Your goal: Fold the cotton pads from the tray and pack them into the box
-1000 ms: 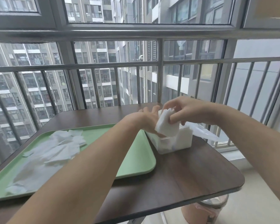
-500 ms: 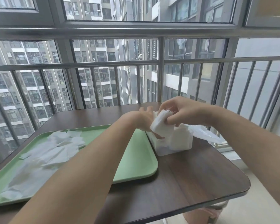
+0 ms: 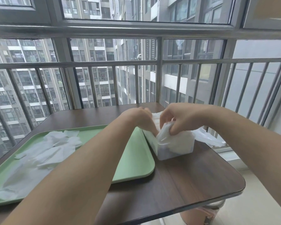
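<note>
Right hand [image 3: 182, 119] pinches folded cotton pad [image 3: 165, 135] and presses it into clear box [image 3: 177, 150], likely wedging it beside packed stack. Left hand [image 3: 136, 117] at box's 10 o'clock, fingers hidden, grip unclear; probably holding stack back. Unfolded pads [image 3: 55, 146] on green tray [image 3: 136, 156], box's 9 o'clock.

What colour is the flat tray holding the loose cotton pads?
Pale green flat plastic tray, clearest in the head view.
</note>
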The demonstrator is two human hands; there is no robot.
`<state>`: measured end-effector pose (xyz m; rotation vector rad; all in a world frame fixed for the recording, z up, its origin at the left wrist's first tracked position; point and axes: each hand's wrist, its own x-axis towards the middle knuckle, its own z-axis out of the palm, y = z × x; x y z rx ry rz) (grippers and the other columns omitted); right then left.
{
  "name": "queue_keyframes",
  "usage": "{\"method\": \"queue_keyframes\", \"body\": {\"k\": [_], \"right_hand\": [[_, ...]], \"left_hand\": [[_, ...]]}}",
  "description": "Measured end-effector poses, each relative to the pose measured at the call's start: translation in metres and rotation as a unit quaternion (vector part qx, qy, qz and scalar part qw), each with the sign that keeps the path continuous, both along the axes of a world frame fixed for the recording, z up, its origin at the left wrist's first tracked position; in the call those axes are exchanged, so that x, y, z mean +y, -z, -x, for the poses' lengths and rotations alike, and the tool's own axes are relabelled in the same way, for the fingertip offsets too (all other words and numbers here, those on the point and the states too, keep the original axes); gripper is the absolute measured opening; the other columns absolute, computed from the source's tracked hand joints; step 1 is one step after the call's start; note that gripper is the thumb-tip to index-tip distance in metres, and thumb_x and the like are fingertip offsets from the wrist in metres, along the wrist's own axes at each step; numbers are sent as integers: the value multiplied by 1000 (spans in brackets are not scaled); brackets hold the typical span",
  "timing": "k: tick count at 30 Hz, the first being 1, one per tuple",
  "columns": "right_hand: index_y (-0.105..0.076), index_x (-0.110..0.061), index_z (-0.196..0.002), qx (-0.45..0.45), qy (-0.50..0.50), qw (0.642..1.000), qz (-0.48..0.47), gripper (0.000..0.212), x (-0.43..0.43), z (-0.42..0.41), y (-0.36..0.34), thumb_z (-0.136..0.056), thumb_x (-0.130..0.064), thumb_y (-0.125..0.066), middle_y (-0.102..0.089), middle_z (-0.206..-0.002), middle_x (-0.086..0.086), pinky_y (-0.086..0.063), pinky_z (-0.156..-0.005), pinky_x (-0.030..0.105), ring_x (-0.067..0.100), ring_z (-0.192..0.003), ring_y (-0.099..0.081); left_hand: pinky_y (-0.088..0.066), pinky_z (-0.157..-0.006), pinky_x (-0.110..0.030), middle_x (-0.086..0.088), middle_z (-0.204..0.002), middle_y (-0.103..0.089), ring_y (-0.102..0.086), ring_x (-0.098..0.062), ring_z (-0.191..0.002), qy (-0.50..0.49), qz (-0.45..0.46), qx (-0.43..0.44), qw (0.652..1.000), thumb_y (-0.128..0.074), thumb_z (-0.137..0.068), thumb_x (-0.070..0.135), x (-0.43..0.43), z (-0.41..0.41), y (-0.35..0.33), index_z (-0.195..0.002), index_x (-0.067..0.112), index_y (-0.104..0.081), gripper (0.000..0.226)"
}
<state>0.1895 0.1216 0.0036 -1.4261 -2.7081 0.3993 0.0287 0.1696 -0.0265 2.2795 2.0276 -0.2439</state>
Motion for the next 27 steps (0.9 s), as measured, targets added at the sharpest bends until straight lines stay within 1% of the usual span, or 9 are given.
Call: {"method": "queue_keyframes", "body": {"k": [4,9,13,16,18,21,22,25,27], "right_hand": [[-65,-32,-95,-83,13,995,-52,20,-5,3,-1,-81,-17,-67,-63,-94,-12,-47,-66,26,14,-88,-61],[-71,-26,-91,-43,-3,998,-54,15,-11,13,-2,-79,-17,-66,-68,-83,-7,-47,-65,28,17,-81,-63],[-70,-36,-90,-100,-16,994,-36,12,-12,18,4,-85,-25,-69,-70,-91,-8,-46,-64,24,13,-79,-61],[-63,-41,-81,-106,-17,991,-74,18,-9,22,12,-86,-25,-69,-67,-91,-8,-41,-58,20,8,-71,-56],[-62,-40,-79,-79,-20,992,-100,17,-8,22,16,-86,-27,-72,-65,-85,-11,-39,-56,18,10,-71,-56],[-65,-29,-85,-74,-19,991,-106,9,-10,19,19,-86,-26,-74,-65,-86,-9,-39,-58,16,9,-73,-56],[-64,-27,-85,-76,-18,991,-109,11,-10,18,19,-86,-27,-75,-64,-86,-8,-40,-58,17,9,-72,-56],[-59,-31,-81,-84,-6,985,-149,19,-12,18,18,-82,-40,-75,-64,-85,-8,-44,-60,26,15,-76,-58],[-61,-32,-79,-114,7,978,-177,20,-14,18,15,-82,-49,-72,-65,-83,-9,-45,-60,29,16,-75,-59]], "left_hand": [[-45,-105,-45,-5,-137,-39,-46,-26,-118,-10,0,-10,1000,-82,-54,72,-2,-1,0,-152,16,-26,126],[-48,-101,-46,-9,-143,-38,-44,-30,-127,1,2,-3,1000,-69,-70,67,7,2,3,-152,13,-26,108],[-51,-97,-46,-8,-139,-41,-48,-30,-123,-6,10,-2,1000,-75,-63,66,5,2,0,-150,15,-28,111],[-53,-73,-40,-5,-133,-44,-48,-27,-120,6,3,-7,1000,-71,-45,72,5,2,2,-149,17,-34,123],[-51,-67,-37,-5,-132,-46,-51,-27,-114,9,-12,-20,1000,-72,-55,67,6,4,3,-147,16,-35,112],[-55,-89,-44,-9,-135,-43,-56,-31,-107,-19,-19,-53,998,-74,-71,60,4,7,7,-145,13,-33,97],[-56,-88,-46,-9,-134,-43,-56,-32,-106,-19,-12,-62,998,-72,-70,62,1,6,7,-143,14,-34,95],[-55,-65,-38,-6,-115,-53,-54,-25,-98,16,14,-95,995,-62,-53,71,-3,8,7,-130,19,-48,94],[-54,-70,-34,-3,-107,-59,-54,-19,-91,18,40,-174,984,-73,-60,64,-12,17,2,-124,25,-55,77]]}}
